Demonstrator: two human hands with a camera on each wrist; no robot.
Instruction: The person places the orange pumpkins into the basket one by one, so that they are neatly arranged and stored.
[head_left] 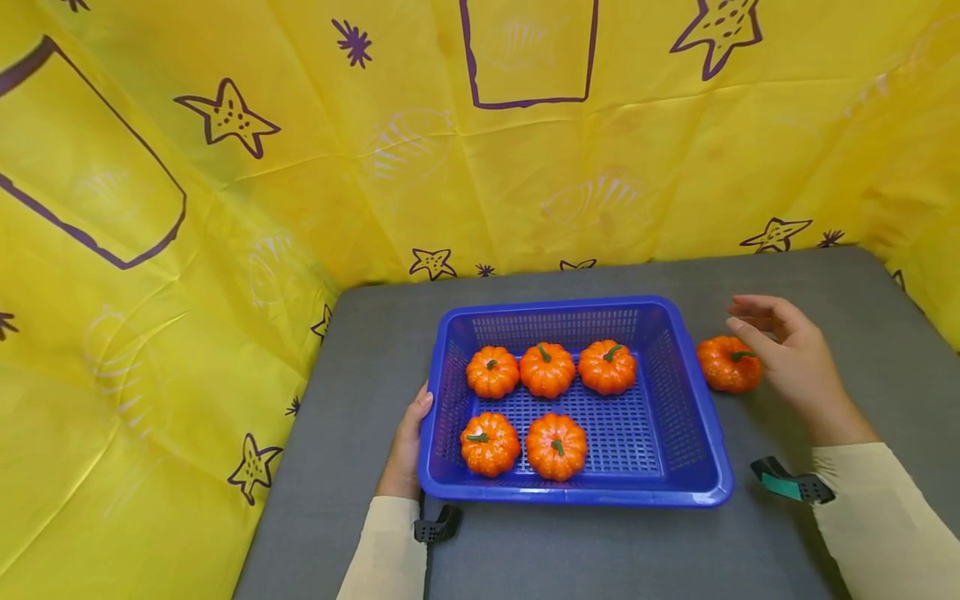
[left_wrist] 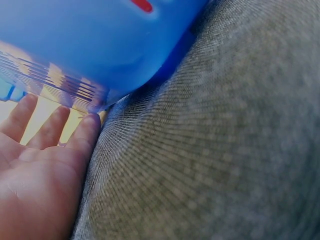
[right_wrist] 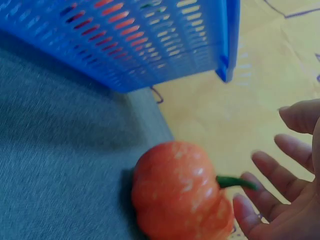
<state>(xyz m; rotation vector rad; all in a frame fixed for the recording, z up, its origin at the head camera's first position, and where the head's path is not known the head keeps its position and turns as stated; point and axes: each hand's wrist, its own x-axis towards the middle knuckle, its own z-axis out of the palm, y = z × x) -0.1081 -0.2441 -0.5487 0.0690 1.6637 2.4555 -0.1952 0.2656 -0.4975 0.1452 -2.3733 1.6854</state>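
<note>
A blue plastic basket with slotted walls sits on the grey table. Inside it lie several small orange pumpkins: a back row of three, one of them the right-hand pumpkin, and two in front, including the front-left pumpkin. My left hand is at the basket's left side; in the left wrist view its fairly straight fingers touch the slotted wall. Outside the basket, by its right wall, rests another pumpkin with a green stem. Over and beside that pumpkin my right hand spreads its relaxed fingers, holding nothing.
The grey tabletop extends around the basket. Yellow cloth printed with purple stars and fish hangs behind the table and along both sides. A black strap is at the left wrist, a black and green strap at the right.
</note>
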